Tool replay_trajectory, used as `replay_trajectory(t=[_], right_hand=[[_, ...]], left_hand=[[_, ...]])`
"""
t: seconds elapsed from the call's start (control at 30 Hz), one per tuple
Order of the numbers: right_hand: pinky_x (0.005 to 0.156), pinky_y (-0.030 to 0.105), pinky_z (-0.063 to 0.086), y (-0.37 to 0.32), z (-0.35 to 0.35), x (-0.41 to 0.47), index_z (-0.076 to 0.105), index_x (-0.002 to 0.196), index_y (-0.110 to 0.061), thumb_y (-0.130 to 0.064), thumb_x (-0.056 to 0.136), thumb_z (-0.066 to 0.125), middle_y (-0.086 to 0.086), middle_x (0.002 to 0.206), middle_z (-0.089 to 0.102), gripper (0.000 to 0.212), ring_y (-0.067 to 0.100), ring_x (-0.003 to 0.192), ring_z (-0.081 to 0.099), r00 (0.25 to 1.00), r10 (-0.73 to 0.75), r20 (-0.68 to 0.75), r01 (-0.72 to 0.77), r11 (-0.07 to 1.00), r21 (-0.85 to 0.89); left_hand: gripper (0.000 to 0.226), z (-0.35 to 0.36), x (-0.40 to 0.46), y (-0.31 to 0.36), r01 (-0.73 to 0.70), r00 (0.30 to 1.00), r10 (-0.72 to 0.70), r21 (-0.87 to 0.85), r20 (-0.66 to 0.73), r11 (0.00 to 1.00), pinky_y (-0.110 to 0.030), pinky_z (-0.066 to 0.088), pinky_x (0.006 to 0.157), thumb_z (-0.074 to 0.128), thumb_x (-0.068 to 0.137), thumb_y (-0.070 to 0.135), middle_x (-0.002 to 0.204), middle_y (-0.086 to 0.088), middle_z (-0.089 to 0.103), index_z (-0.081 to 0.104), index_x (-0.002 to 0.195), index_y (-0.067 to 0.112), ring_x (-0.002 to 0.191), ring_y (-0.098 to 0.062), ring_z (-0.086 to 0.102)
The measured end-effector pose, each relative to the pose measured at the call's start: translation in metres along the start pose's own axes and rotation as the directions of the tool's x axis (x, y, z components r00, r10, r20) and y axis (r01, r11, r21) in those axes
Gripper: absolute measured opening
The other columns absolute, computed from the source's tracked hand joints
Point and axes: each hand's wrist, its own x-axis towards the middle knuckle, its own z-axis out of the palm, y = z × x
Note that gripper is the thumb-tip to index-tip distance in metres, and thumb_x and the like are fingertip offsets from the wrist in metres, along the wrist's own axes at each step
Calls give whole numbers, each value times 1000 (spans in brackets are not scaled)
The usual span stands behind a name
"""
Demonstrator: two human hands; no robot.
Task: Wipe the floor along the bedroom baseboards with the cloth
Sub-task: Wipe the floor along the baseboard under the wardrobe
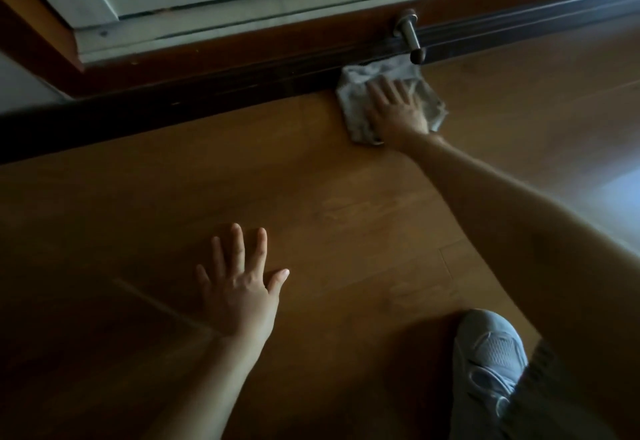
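Your crumpled grey cloth [360, 107] lies flat on the brown wood-plank floor [346, 214], its far edge pushed against the dark brown baseboard [207, 93], just beside the brushed-metal door stopper [412, 37] that juts out from that baseboard. The cloth's long axis seems to run away from the baseboard toward you, though blur makes its outline uncertain. Your right hand [396, 107] presses down on the cloth with fingers spread and straight, pointing toward the baseboard. Your left hand [239, 287] rests flat on the bare floor, well apart from the cloth, fingers fanned out and holding nothing. Nearest you, at the lower right, your pale grey mesh sneaker [488, 360] stands on the floor below your right forearm.
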Motion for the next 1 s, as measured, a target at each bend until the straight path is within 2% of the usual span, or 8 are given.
replay_trajectory(t=[0.1,0.23,0.47,0.67,0.77,0.83,0.93,1.0], right_hand=[[111,57,28,-83,14,-21,44,144,-18,-40,98,36,17,146,43,52,40,135,37,925,-320,-207,328,945,5],[113,49,24,-115,21,-22,42,145,-22,-47,100,31,14,149,41,53,34,139,34,778,-614,-131,604,789,-112],[106,53,35,-16,4,-17,49,140,-27,-53,96,34,23,141,41,53,43,127,40,963,-154,-222,172,983,64],[92,54,46,-135,25,-8,64,125,-17,-41,94,46,29,123,54,43,48,110,52,879,-361,-312,385,923,19],[106,46,33,-230,24,-20,49,140,-30,-48,97,41,19,142,39,47,40,130,34,919,-303,-252,327,943,60],[110,42,25,-264,28,-27,43,143,-33,-48,98,39,14,148,33,48,34,137,26,903,-385,-189,401,914,55],[114,46,24,-252,30,-29,47,142,-26,-49,97,40,13,149,38,51,34,140,29,786,-604,-133,610,793,5],[115,49,21,-210,29,-23,44,143,-27,-51,95,38,10,152,37,54,32,142,28,816,-558,-150,567,823,20]], left_hand=[[73,-2,-1,0,-4,1000,4,0,-19,1000,-59,13,113,43,87,64,163,-3,10,22,151,36,148,-35,8],[74,-2,-1,0,-1,1000,1,8,-1,1000,-57,10,115,38,88,66,163,-1,3,15,152,38,149,-33,3],[73,-2,-1,0,-4,1000,4,4,-13,1000,-58,10,115,38,89,66,163,-1,1,13,153,39,149,-33,1],[74,-4,-1,1,0,1000,0,-7,-25,1000,-59,14,113,47,88,64,163,-2,9,21,152,37,148,-34,7],[73,-6,-1,2,-2,1000,1,-6,-29,1000,-57,9,115,43,90,63,164,-1,1,14,153,39,149,-32,0],[72,-7,-1,1,-9,1000,8,-24,-14,1000,-57,6,116,43,92,59,164,0,-3,13,153,39,149,-32,-5],[74,-3,-1,0,-18,999,14,-80,-52,997,-61,14,113,56,85,59,162,-4,14,30,150,36,148,-35,11],[75,1,-2,-2,-31,995,21,-99,-100,995,-63,21,110,64,80,59,158,-7,27,40,146,33,145,-37,23]])
